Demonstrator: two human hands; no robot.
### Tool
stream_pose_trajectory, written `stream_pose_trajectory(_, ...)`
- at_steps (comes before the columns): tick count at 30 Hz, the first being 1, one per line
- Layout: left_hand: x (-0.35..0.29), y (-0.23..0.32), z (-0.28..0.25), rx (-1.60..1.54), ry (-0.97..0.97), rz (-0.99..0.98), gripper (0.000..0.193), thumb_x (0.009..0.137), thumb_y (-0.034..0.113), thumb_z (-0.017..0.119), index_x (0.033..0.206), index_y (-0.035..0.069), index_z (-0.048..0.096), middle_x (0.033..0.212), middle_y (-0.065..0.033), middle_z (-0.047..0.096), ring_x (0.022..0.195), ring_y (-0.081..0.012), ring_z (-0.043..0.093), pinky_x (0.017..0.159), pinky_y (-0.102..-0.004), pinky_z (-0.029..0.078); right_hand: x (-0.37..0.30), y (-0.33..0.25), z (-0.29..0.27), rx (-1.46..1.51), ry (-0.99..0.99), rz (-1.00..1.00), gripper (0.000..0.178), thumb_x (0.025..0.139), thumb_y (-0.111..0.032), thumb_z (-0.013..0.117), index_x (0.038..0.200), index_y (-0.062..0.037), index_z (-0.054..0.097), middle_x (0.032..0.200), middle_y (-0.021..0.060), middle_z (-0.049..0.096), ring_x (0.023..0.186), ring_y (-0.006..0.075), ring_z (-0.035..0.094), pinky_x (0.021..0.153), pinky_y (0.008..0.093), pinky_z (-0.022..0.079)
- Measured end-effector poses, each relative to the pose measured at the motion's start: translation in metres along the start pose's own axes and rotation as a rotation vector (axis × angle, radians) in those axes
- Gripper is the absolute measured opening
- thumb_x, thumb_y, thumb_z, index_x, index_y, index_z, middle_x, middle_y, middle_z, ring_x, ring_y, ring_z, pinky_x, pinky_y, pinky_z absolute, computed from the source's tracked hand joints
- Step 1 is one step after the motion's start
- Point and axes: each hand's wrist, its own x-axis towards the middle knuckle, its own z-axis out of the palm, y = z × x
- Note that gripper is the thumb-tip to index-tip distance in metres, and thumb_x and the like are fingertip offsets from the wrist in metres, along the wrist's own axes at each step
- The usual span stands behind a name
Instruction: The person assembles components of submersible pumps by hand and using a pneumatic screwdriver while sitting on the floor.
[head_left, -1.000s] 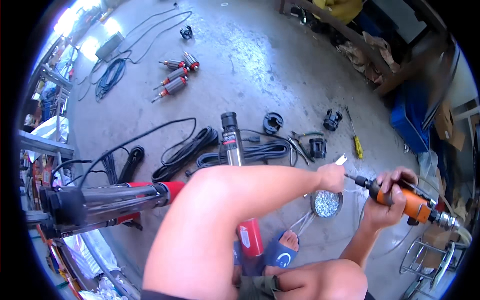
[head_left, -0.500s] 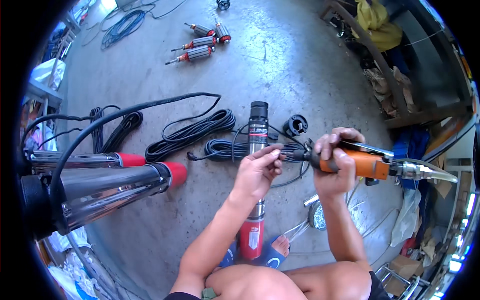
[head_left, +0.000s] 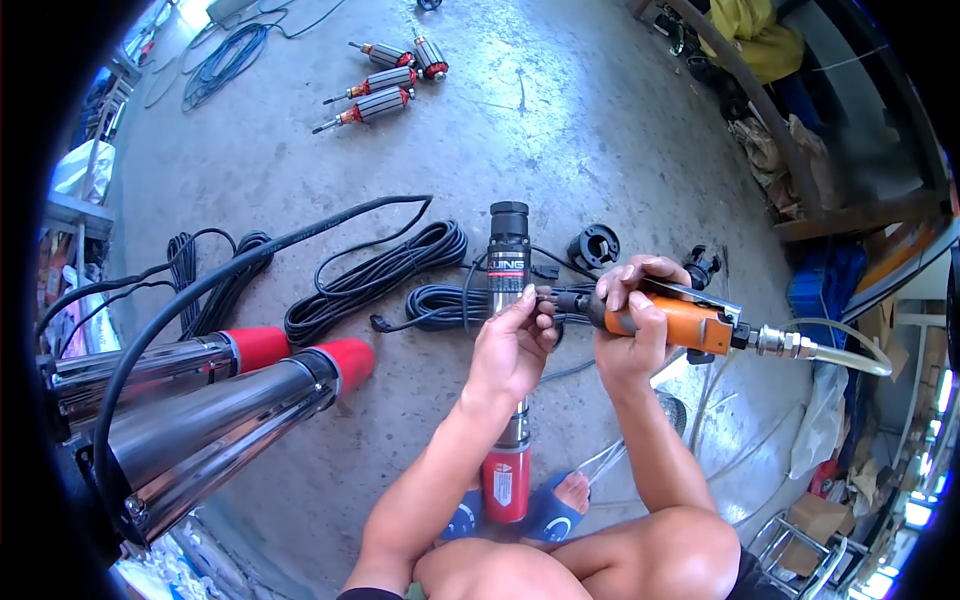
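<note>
My right hand (head_left: 635, 315) is wrapped round an orange pneumatic screwdriver (head_left: 695, 328), which lies roughly level with its black nose pointing left. A clear air hose (head_left: 850, 358) runs from its metal coupling at the right. My left hand (head_left: 513, 345) is closed in a pinch at the nose's tip; whatever small thing it holds there is hidden by the fingers. Below both hands, a long metal cylinder (head_left: 508, 265) with a black ribbed head and a red end stands or lies between my feet, its middle covered by my left hand.
Coiled black cables (head_left: 385, 275) lie left of the cylinder. Two larger chrome cylinders (head_left: 215, 400) with red ends stick in from the left. A black round fitting (head_left: 594, 246) sits beyond my right hand. Several motor armatures (head_left: 383, 103) rest farther off. A metal-legged rack (head_left: 800, 150) stands right.
My right hand has moved the screwdriver left, bringing its nose closer to my left fingers. The left hand stays pinched. The whole view has shifted slightly.
</note>
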Motion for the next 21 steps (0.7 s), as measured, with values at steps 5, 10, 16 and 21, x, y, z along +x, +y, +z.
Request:
stream_pose_trajectory(5,0.024,0.007,0.003,-0.032,0.173,-0.029,0.014,0.096,0.017,0.066,0.091,0.005,0.064,0.078,-0.0023,0.065,0.055,-0.0074,0.054,0.048,-0.0181,0.045,0.002,0.025,-0.003,-0.141,-0.113,-0.075,0.027,0.085,-0.002,0.054,0.112,-0.0025,0.048,0.096,0.0121,0.057,0.073,0.0153,0.057,0.071,0.0329,0.052)
stream_pose_trajectory(10,0.057,0.025,-0.009,-0.116,0.044,-0.013,0.015,0.100,0.015,0.052,0.097,0.001,0.057,0.068,0.0018,0.050,0.047,-0.0072,0.036,0.043,-0.0228,0.029,0.019,0.059,-0.004,-0.259,-0.237,0.031,0.022,0.088,0.002,0.054,0.108,-0.0047,0.048,0.097,0.0107,0.055,0.078,0.0172,0.057,0.074,0.0319,0.051)
stream_pose_trajectory(16,0.062,0.029,-0.007,-0.239,0.040,-0.019,0.013,0.100,0.010,0.045,0.096,0.000,0.051,0.069,0.0017,0.046,0.047,-0.0073,0.035,0.041,-0.0206,0.029,0.031,0.075,-0.005,-0.174,-0.201,0.122,0.024,0.086,0.000,0.054,0.109,-0.0060,0.048,0.094,0.0088,0.056,0.076,0.0147,0.055,0.072,0.0318,0.050)
stream_pose_trajectory(21,0.062,0.029,0.002,-0.221,0.101,0.002,0.013,0.100,0.009,0.045,0.099,-0.002,0.053,0.069,0.0027,0.045,0.048,-0.0066,0.034,0.041,-0.0209,0.028,0.037,0.081,-0.006,-0.140,-0.193,0.120,0.025,0.088,-0.001,0.055,0.111,-0.0065,0.047,0.093,0.0069,0.057,0.076,0.0138,0.055,0.068,0.0285,0.048)
